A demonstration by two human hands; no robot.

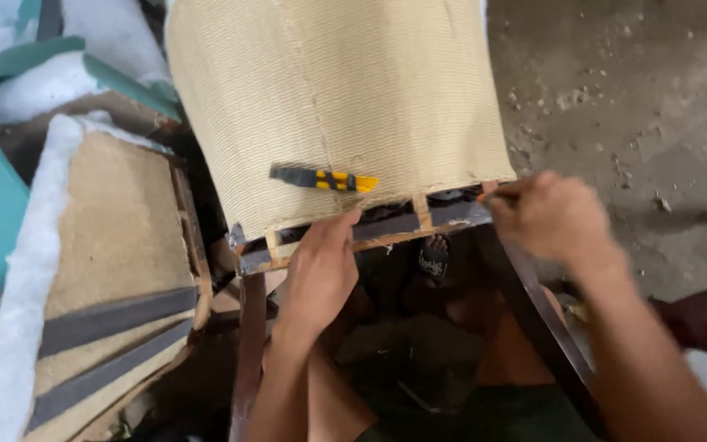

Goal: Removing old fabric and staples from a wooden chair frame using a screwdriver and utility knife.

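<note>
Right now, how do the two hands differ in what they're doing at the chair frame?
The left hand lies flat with its fingers pressing the frame's front edge, holding no tool; the right hand is closed in a fist around a thin orange-tipped tool at the frame's corner. The left looks sharp, the right blurred. Both work below the beige fabric, near the yellow knife.

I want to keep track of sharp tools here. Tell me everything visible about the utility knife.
The utility knife is slim, with a yellow and dark grey or black plastic-looking body. It lies flat and loose on the beige woven fabric, near the fabric's lower edge, yellow end pointing right. Neither hand touches it; the left hand is nearest.
</note>
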